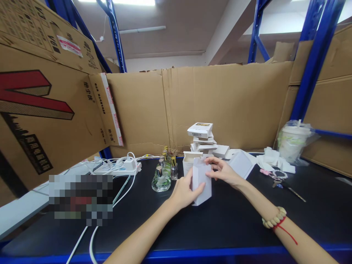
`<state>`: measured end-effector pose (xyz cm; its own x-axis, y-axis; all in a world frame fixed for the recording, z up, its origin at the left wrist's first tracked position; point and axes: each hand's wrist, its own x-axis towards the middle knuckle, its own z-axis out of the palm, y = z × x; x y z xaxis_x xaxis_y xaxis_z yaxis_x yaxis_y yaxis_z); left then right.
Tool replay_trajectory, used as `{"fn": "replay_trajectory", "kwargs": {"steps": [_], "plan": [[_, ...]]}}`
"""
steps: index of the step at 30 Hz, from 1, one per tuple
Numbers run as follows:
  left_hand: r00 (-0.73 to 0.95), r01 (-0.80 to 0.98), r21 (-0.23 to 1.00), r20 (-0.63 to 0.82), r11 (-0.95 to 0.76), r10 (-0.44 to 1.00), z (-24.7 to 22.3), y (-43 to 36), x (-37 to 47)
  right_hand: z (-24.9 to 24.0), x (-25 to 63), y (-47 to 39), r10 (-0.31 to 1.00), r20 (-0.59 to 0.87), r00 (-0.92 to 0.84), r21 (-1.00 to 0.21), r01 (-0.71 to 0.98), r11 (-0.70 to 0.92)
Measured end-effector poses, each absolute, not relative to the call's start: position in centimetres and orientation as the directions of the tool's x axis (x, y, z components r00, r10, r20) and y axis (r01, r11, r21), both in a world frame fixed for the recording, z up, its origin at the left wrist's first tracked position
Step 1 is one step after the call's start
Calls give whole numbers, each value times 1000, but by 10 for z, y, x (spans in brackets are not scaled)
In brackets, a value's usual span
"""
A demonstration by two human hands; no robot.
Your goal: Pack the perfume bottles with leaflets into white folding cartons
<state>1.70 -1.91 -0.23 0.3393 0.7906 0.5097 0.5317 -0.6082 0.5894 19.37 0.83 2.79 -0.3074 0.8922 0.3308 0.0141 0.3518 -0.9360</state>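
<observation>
Upright in front of me is a small white cardboard box (pixel 202 185), its top end rising to a thin flap. My left hand (pixel 184 190) is closed around its left side, with the thumb across the front. The fingers of my right hand (pixel 220 170) are bent at the box's upper right edge, and thumb and fingertips touch it near the flap. Just behind stands another white carton (pixel 189 159), partly hidden by the held box. Left of my hands, a glass bottle with a shiny cap (pixel 161 182) heads a row of several similar bottles.
Behind my hands rises a stack of flat white boxes (pixel 202 130). White card (pixel 242 165), crumpled tissue (pixel 275 161), keys (pixel 279 181) and a bagged cup (pixel 294 141) are on the right. A power strip (pixel 121 168) with white cables lies left. Cardboard walls (pixel 228 99) enclose the black tabletop (pixel 236 227).
</observation>
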Motion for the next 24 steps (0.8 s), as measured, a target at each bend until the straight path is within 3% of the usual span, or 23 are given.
{"fn": "replay_trajectory", "kwargs": {"steps": [7,11,24], "plan": [[346,724,360,547,-588,762,0,-20,16,28,188,4,924,288,-251,-955,-4,296],[412,717,321,521,-619,748,1,-21,16,30,188,1,908,238,-344,-962,43,269],[482,784,175,434,-595,762,-2,-16,16,35,187,-3,924,247,-293,-956,80,281]]}}
